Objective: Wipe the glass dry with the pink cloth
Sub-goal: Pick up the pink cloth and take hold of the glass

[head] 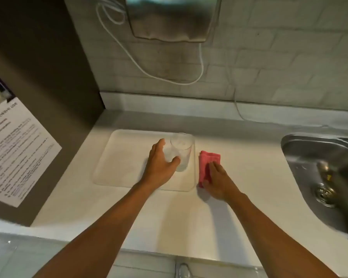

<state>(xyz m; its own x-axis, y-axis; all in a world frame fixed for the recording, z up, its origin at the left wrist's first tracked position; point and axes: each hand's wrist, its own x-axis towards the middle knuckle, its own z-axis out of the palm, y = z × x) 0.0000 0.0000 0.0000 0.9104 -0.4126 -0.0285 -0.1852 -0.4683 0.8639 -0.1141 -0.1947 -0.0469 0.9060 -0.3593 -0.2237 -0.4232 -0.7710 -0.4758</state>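
Left hand (pixel 161 163) curled round the glass (pixel 181 152), thumb in front, fingers (pixel 159 143) behind, grasping it low on the side. Right hand (pixel 217 181) flat on the pink cloth (pixel 208 161), fingers pressing down on top; cannot tell yet if any are tucked under to lift it.

Glass upright, at the 3 o'clock edge of the pale tray (pixel 121 157). Cloth folded, on the counter (pixel 169 221), just beside the tray, at 3 o'clock from the glass. Glass and cloth close but apart. Sink (pixel 301 149) well off at 3 o'clock. White cable (pixel 129 55) hanging on the wall at 12 o'clock.

Looks like the very start: nothing wiped yet, both things just being picked up.

Could slip! Wet glass, smooth sides, bare fingers. A loose hold could drop it on the tray or tip it off the tray edge. Could crack too, if squeezed hard or knocked on the counter. Cloth could come unfolded when lifted and drag across the glass, pushing it over. Best to hold firm, lift slow, bring the cloth over gently.
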